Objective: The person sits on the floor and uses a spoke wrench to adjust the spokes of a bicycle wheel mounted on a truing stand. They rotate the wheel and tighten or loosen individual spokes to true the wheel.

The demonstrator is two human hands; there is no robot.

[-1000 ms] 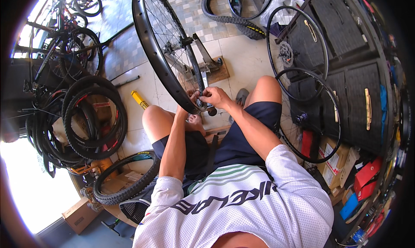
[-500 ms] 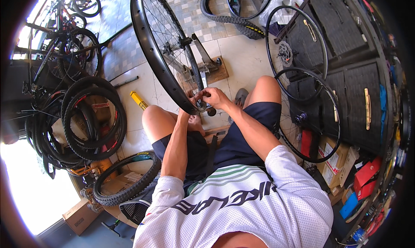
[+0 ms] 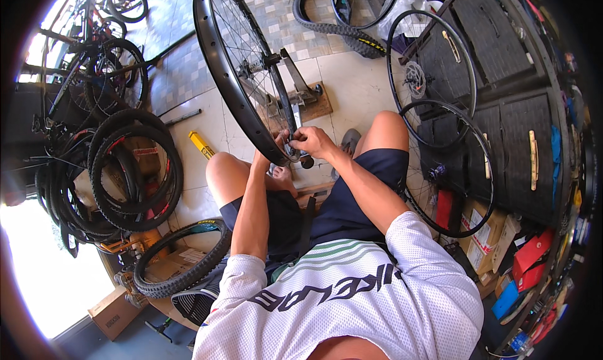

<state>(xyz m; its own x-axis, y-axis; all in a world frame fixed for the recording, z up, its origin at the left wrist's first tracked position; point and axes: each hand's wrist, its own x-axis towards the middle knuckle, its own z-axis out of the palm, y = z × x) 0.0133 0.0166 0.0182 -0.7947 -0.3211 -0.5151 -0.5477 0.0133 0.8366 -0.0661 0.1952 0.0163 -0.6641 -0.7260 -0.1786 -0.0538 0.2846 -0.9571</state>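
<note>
A bicycle wheel (image 3: 227,90) with a wide black rim and thin spokes stands upright in a metal truing stand (image 3: 290,77) on a wooden base. My right hand (image 3: 314,141) is closed in a pinch at the near end of the rim, beside the stand's lower arm. What its fingertips hold is too small to make out. From the left, my left hand (image 3: 262,158) reaches to the same spot, its fingers bent in among the spokes and partly hidden by the rim. A dark round knob (image 3: 306,162) sits just below my right hand.
On the left, several tyres (image 3: 135,200) hang in front of parked bicycles (image 3: 113,71). A yellow box (image 3: 201,145) lies on the tiled floor by my left knee. Two wheels (image 3: 447,165) lean against black cabinets (image 3: 496,134) on the right. A loose tyre (image 3: 182,284) lies at lower left.
The wheel's rim has shifted slightly to the right. My left hand has moved a little up and left along the rim; my right hand stays almost in place.
</note>
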